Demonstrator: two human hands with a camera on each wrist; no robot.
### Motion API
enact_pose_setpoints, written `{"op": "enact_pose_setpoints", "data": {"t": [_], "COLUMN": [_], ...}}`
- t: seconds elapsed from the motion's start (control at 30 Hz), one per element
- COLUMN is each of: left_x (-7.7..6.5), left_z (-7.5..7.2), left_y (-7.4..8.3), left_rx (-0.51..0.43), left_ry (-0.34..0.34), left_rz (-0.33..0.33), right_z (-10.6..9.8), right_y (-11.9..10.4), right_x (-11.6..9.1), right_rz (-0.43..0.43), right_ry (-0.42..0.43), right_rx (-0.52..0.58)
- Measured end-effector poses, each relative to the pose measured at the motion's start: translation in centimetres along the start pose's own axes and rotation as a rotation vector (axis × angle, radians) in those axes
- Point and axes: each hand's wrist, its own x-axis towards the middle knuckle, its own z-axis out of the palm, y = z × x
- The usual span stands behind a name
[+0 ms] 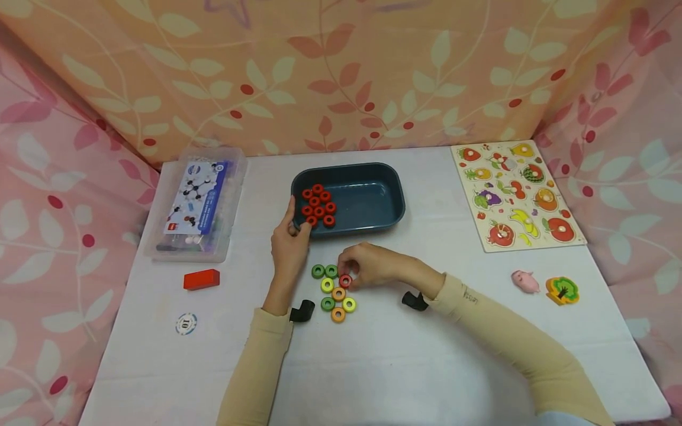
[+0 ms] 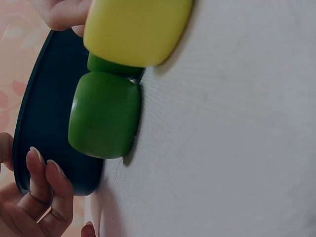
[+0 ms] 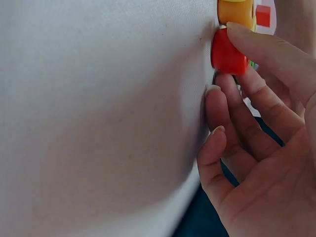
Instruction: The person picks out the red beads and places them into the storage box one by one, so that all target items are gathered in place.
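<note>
A dark blue tray (image 1: 373,198) holds a cluster of red rings (image 1: 318,205) in its left end. My left hand (image 1: 295,228) grips the tray's near left corner, and its fingers (image 2: 43,178) curl over the rim of the tray (image 2: 44,113). In front of the tray lie several loose green, yellow and orange rings (image 1: 334,296). My right hand (image 1: 350,272) pinches a red ring (image 1: 345,280) at the right edge of that group. The right wrist view shows the fingertips (image 3: 232,94) closed round the red ring (image 3: 228,52) on the table, beside an orange ring (image 3: 236,11). A green ring (image 2: 104,113) and a yellow ring (image 2: 133,29) fill the left wrist view.
A clear plastic box (image 1: 198,204) stands at the left, with a red block (image 1: 201,278) and a poker chip (image 1: 186,323) in front of it. A fruit puzzle board (image 1: 515,195), a pink pig (image 1: 525,281) and a tree piece (image 1: 562,290) lie at the right. Fabric walls enclose the table.
</note>
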Motion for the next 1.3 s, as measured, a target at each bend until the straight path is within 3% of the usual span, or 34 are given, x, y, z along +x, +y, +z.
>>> {"op": "enact_pose_setpoints", "data": {"t": [0.33, 0.6, 0.77, 1.0, 1.3], "left_x": [0.0, 0.0, 0.0, 0.0, 0.1], "left_z": [0.0, -0.1, 0.0, -0.1, 0.0], "left_y": [0.1, 0.2, 0.1, 0.3, 0.1], "left_rx": [0.017, 0.001, -0.002, 0.016, 0.042], "left_ry": [0.007, -0.003, 0.000, 0.003, -0.006], "left_rz": [-0.004, -0.009, -0.013, -0.012, 0.001], "right_z": [-2.3, -5.7, -6.7, -5.7, -1.5], "right_y": [-0.4, -0.4, 0.1, 0.0, -0.8], "right_x": [-0.3, -0.5, -0.2, 0.2, 2.1], "right_rz": [-0.020, -0.038, -0.043, -0.034, -0.057], "right_ry": [0.049, 0.200, 0.308, 0.263, 0.150], "right_rx": [0.042, 0.157, 0.177, 0.223, 0.094]}}
